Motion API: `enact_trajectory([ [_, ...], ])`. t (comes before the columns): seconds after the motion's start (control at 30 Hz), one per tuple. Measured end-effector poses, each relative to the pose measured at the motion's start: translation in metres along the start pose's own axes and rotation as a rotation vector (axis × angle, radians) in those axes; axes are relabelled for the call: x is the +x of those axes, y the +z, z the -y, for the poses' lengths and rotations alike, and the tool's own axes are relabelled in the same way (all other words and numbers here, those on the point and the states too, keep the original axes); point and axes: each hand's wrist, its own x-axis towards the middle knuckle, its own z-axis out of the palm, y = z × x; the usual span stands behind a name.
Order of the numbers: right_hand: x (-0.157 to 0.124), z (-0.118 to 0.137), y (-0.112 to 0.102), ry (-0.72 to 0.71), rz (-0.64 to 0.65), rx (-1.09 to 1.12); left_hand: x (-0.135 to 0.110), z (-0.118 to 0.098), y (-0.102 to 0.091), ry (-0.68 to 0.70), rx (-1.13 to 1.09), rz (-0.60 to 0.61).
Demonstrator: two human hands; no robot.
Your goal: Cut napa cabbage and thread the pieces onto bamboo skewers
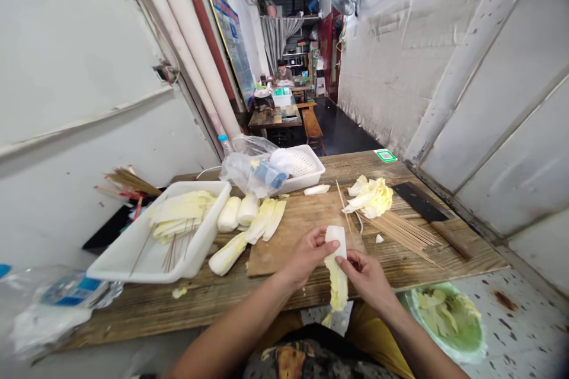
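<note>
Both my hands hold one long strip of napa cabbage (336, 272) above the near edge of a wooden cutting board (293, 231). My left hand (306, 254) pinches the strip's white upper end. My right hand (367, 275) grips its yellow leafy middle, and the lower end hangs over the table edge toward my lap. A loose bamboo skewer (343, 207) lies on the board just beyond my fingers.
A white tray (133, 257) at left holds skewered cabbage strips. Cut cabbage pieces (249, 222) lie beside it. Cabbage leaves (371, 196), a pile of skewers (402, 232) and a cleaver (429, 213) sit at right. A green-lined scrap bin (448, 320) stands below. A person sits far back.
</note>
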Motion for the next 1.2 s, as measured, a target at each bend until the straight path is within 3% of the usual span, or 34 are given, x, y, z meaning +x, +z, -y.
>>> enact_trajectory([
  [0.1, -0.004, 0.001, 0.003, 0.066, 0.053, 0.058, 0.000, 0.007, 0.001, 0.024, -0.058, -0.086],
  [0.2, -0.011, 0.000, -0.004, 0.141, 0.083, 0.093, -0.003, -0.003, -0.008, 0.011, -0.145, -0.165],
  [0.37, -0.019, -0.008, -0.012, 0.238, 0.182, 0.120, -0.007, -0.023, -0.021, 0.061, -0.103, -0.120],
  [0.6, -0.022, -0.013, -0.008, 0.222, 0.256, 0.078, -0.006, -0.020, -0.014, 0.093, 0.037, -0.084],
  [0.8, -0.009, -0.006, -0.009, -0.007, 0.011, -0.052, -0.007, -0.008, -0.002, 0.031, 0.064, -0.032],
  [0.93, -0.007, 0.002, -0.024, -0.168, -0.127, -0.209, -0.010, -0.007, 0.004, 0.017, -0.043, -0.060],
  [1.07, -0.021, 0.011, -0.045, -0.327, -0.122, -0.368, -0.015, -0.014, 0.003, 0.001, -0.100, -0.119],
  [1.2, -0.036, 0.024, -0.052, -0.558, -0.115, -0.790, -0.019, -0.017, 0.002, -0.064, -0.142, -0.140],
])
